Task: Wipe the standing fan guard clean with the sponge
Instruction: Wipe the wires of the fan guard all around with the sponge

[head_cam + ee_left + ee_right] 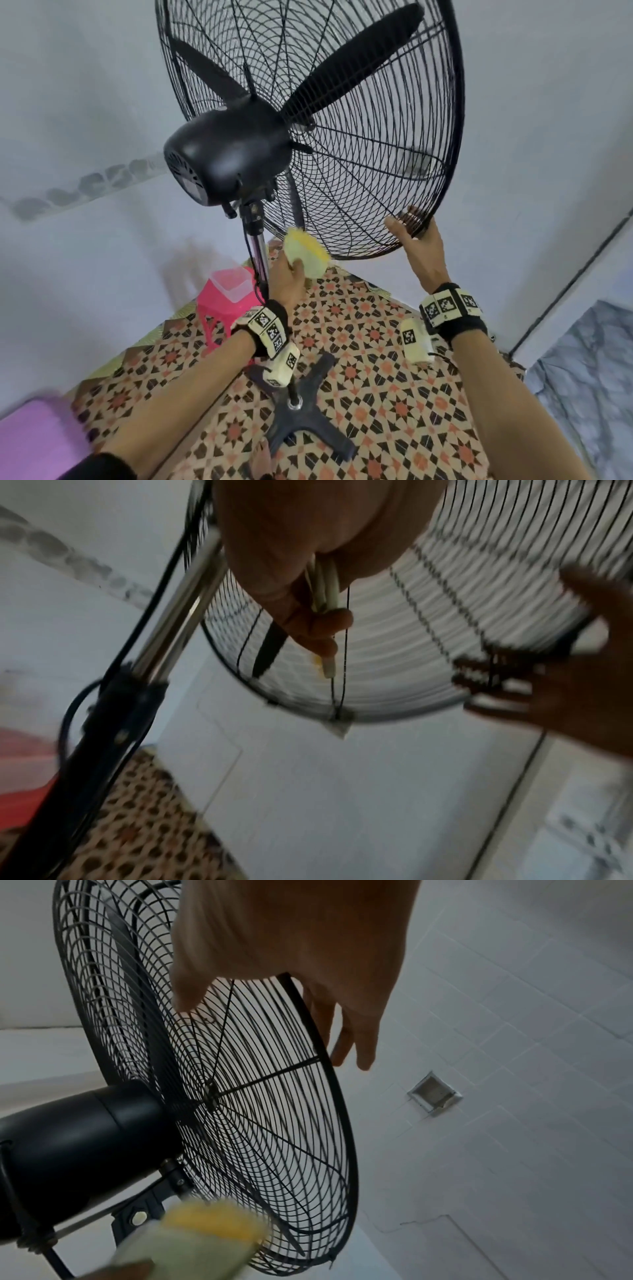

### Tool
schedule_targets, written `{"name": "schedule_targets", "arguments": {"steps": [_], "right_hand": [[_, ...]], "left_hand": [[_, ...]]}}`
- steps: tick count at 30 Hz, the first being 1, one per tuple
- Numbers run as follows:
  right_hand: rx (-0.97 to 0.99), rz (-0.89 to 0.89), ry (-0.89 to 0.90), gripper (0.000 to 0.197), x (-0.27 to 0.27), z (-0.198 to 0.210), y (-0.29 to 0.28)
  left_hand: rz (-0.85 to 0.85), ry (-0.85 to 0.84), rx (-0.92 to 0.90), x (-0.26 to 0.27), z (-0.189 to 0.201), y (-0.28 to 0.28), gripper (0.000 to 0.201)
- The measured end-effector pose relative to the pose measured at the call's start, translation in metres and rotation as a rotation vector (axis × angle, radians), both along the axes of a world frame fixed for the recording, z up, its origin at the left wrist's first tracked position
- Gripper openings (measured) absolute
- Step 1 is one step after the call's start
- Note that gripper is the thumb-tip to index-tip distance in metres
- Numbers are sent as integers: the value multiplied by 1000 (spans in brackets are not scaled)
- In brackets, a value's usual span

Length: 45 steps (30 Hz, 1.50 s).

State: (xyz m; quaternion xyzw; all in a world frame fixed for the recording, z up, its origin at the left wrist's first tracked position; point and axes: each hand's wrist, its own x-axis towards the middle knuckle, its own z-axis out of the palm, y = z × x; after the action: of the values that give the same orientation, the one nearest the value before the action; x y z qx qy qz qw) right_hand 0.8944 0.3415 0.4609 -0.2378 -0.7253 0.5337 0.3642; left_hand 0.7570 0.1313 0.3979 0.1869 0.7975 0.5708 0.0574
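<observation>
Head view shows the whole setup: left hand (pixel 286 279) grips the sponge (pixel 306 251), yellow side up, held at the lower edge of the fan guard (pixel 359 164) beside the pole (pixel 257 246). Right hand (pixel 419 246) is raised, fingers straight, steadying the guard's lower right rim, thumb on the rear mesh. Only this view shows the cross base (pixel 301 414), patterned floor (pixel 394 394), pink stool (pixel 222 301) with a clear container (pixel 230 282), and square coded tags on both wristbands. Right wrist view alone shows the fingers (pixel 363 1042) lying over the rim's front edge and a small wall recess (pixel 434 1093). Left wrist view is blurred; sponge edge sits between curled fingers. No readable brand text.
</observation>
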Motion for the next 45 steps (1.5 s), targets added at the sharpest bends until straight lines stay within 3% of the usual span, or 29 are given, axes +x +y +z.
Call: {"name": "schedule_targets", "arguments": {"steps": [3,6,10,15,19,23,25,28,33,37,42,45], "right_hand": [[-19,-94,126,83,-8,17,-6],[14,-181,219,79,-14,46,-12],[106,-304,266,79,-16,69,-19],[128,-277,239,76,-10,67,-21],[128,-263,222,76,-8,66,-18],[124,-268,228,78,-9,65,-18],[120,-268,237,79,-13,63,-19],[112,-276,256,81,-16,61,-17],[103,-286,272,77,-21,60,-18],[99,-310,274,75,-26,58,-18],[112,-300,279,77,-28,66,-8],[130,-286,315,76,-32,81,-2]], "left_hand": [[105,52,123,-21,56,-12,30],[100,71,234,-28,100,-15,27],[71,22,389,-9,121,-8,24],[147,-37,492,-7,144,8,42],[180,-98,649,9,143,15,43],[145,42,794,13,130,17,31],[128,94,801,10,129,18,20],[69,96,782,5,129,18,21],[-91,100,693,2,118,9,47],[-188,29,756,6,128,13,55],[-206,69,726,-2,123,9,48],[-104,105,694,-10,125,2,45]]}}
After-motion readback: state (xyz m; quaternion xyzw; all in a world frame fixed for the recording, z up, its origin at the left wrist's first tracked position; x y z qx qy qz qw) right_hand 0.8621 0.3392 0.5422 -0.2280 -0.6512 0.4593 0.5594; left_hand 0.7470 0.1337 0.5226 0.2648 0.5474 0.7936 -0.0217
